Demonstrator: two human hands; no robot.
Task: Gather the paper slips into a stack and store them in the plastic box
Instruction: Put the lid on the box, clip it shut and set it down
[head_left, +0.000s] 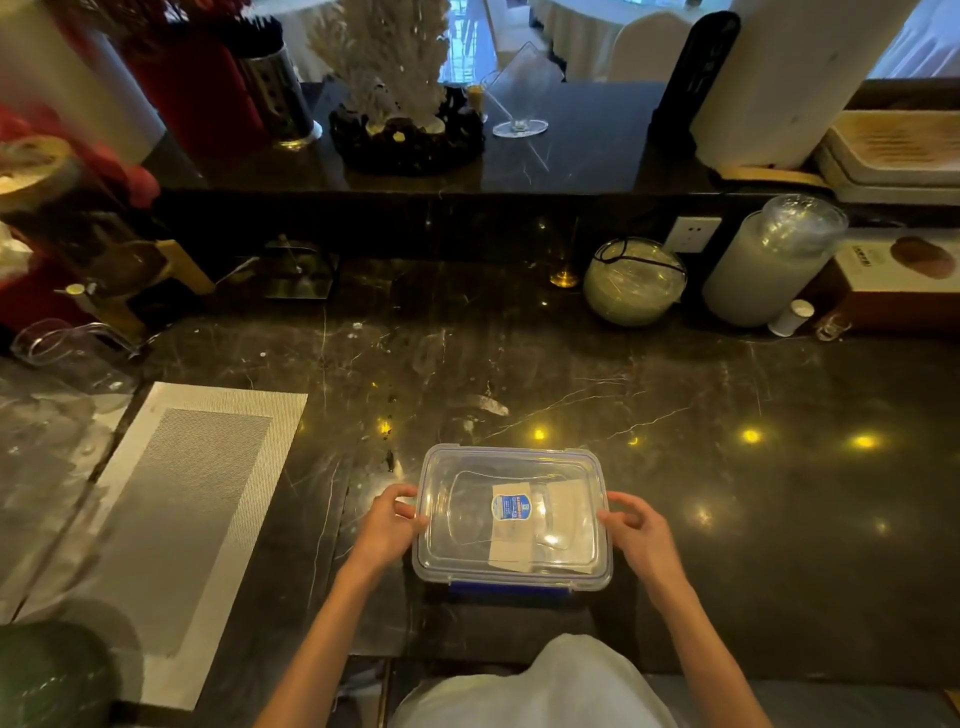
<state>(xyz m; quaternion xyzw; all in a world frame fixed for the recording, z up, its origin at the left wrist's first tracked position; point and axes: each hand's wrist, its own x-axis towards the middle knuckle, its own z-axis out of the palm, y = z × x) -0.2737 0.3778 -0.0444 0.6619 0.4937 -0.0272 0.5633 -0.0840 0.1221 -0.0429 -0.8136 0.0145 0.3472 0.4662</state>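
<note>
Near the counter (727, 493) edge sits the box (511, 517), lid on, slips (540, 525) visible inside (a pale stack). Left hand (389, 519) and right hand (631, 525) clasp its short sides, likely to press the lid shut.

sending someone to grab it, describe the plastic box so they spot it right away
On the dark marble counter, look at the near edge, right of the grey woven placemat. The plastic box sits there between the left hand and right hand: clear, rectangular, lidded, with a blue label and blue clip, paper slips inside.
</note>
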